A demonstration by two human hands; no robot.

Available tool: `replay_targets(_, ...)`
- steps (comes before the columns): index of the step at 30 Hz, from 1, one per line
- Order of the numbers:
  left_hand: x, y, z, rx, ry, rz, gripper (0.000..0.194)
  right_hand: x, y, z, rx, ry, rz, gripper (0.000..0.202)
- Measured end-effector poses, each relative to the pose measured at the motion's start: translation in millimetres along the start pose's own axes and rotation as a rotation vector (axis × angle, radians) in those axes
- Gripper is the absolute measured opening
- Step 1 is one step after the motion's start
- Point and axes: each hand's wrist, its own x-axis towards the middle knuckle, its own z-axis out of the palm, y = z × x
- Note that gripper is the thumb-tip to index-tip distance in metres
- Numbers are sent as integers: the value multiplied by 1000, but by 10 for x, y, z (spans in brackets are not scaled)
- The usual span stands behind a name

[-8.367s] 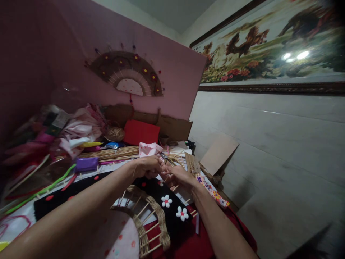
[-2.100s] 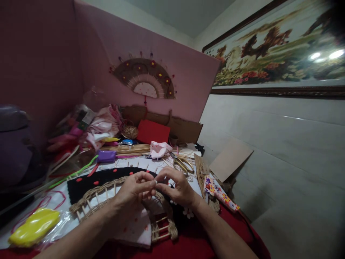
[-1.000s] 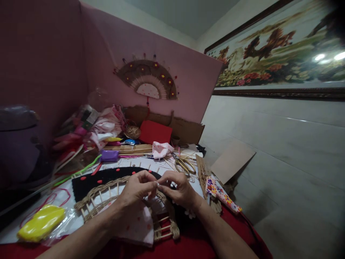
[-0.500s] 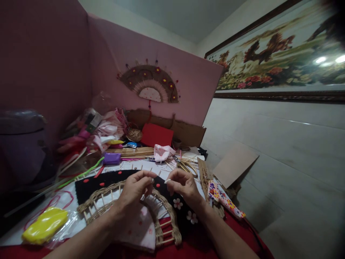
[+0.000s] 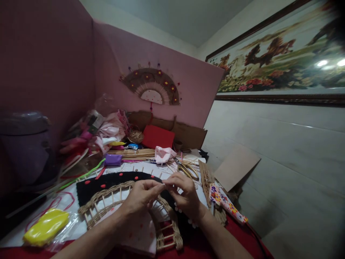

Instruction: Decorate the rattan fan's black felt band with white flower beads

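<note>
Above the fan-shaped craft piece, my left hand (image 5: pixel 145 196) and my right hand (image 5: pixel 184 194) meet fingertip to fingertip. Both are pinched on a small white bit (image 5: pixel 164 184) that looks like modelling clay; the fingers hide most of it. Below them lies the fan, with thin sticks, woven twine (image 5: pixel 94 199), a black cloth band (image 5: pixel 91 190) with red dots, and pink patterned cloth (image 5: pixel 141 233) at its base. White flowers (image 5: pixel 178 208) on the black band are partly covered by my right hand.
Yellow clay in a clear wrapper (image 5: pixel 45 226) lies at front left. Gold-handled scissors (image 5: pixel 188 169), a purple packet (image 5: pixel 113 159) and bundled sticks (image 5: pixel 134 154) are behind the fan. At the right is a glue gun in flowered cloth (image 5: pixel 228 205). Another fan (image 5: pixel 153 84) hangs on the pink wall.
My hands, apart half a second ago with white showing at the right fingertips, have come together. My right hand has turned and now covers more of the white flowers. The view has shifted slightly.
</note>
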Motion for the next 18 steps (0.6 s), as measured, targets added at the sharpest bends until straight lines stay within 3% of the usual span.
replay_targets(5, 18, 5, -40, 40, 83, 25, 40, -7, -10, 0, -22, -76, -57, 24)
replay_targets(11, 36, 4, -70, 0, -26, 4, 35, 15, -16, -20, 48, -38, 12, 25)
replay_targets(18, 31, 20, -69, -63, -24, -7, 35, 13, -16, -7, 90, -5, 18, 21)
